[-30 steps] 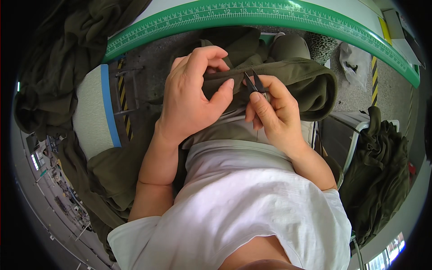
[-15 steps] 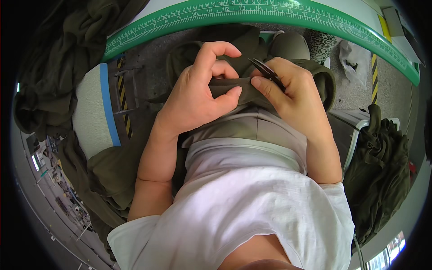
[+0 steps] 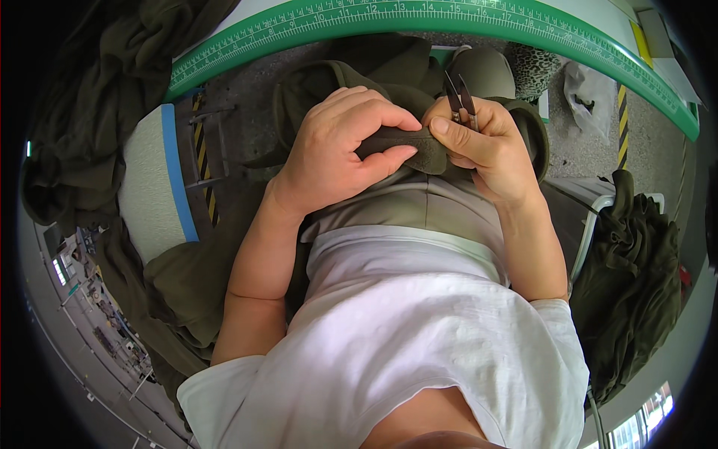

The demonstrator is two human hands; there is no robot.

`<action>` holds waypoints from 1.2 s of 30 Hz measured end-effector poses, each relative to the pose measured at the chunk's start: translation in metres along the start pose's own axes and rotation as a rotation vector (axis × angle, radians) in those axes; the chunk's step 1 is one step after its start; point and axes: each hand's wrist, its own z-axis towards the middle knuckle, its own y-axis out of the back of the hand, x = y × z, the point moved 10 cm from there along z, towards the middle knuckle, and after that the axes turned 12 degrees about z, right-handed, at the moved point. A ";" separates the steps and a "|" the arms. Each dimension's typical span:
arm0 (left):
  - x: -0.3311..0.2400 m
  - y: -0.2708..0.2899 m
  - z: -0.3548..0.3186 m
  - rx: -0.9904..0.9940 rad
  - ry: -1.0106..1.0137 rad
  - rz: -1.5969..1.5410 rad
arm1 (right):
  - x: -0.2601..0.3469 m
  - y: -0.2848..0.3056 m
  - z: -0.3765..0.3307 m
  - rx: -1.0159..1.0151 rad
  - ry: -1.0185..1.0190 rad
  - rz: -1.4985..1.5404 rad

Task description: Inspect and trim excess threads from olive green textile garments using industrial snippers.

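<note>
The left hand (image 3: 336, 153) is pinching one folded edge of an olive garment (image 3: 419, 150) on the person's lap. The right hand (image 3: 482, 146) grips one small pair of thread snips (image 3: 458, 97), touching the same edge. One green ruler (image 3: 419, 16) borders the worktop.

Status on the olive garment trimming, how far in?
Done: can't tell; no cut threads show. In hand: left hand pinches a folded edge of the olive garment, and right hand holds small thread snips with blades pointing up, off the cloth. Left: apparently the olive heaps at left and right.
</note>
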 end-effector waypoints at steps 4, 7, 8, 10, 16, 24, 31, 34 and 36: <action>-0.003 0.001 0.000 -0.053 -0.044 0.036 | 0.000 0.001 -0.001 -0.015 0.014 -0.026; -0.004 0.002 -0.001 -0.079 -0.044 0.044 | 0.003 0.000 -0.001 -0.025 0.042 -0.085; -0.004 0.003 -0.001 -0.093 -0.045 0.048 | 0.005 0.000 -0.001 -0.027 0.067 -0.132; -0.005 0.002 0.000 -0.102 -0.051 0.062 | 0.007 -0.004 -0.001 -0.029 0.092 -0.180; 0.001 0.001 -0.001 -0.123 -0.053 0.113 | 0.035 0.008 -0.025 -0.245 0.393 0.021; 0.003 0.000 -0.002 -0.111 -0.026 0.120 | -0.002 -0.023 -0.038 -0.007 -0.040 -0.163; 0.003 0.000 -0.001 -0.104 -0.011 0.117 | -0.009 -0.025 -0.037 0.008 -0.085 -0.272; 0.004 0.000 -0.002 -0.102 -0.006 0.111 | -0.010 -0.024 -0.036 0.000 -0.084 -0.272; 0.005 -0.001 -0.001 -0.093 -0.004 0.103 | -0.010 -0.023 -0.035 -0.003 -0.092 -0.276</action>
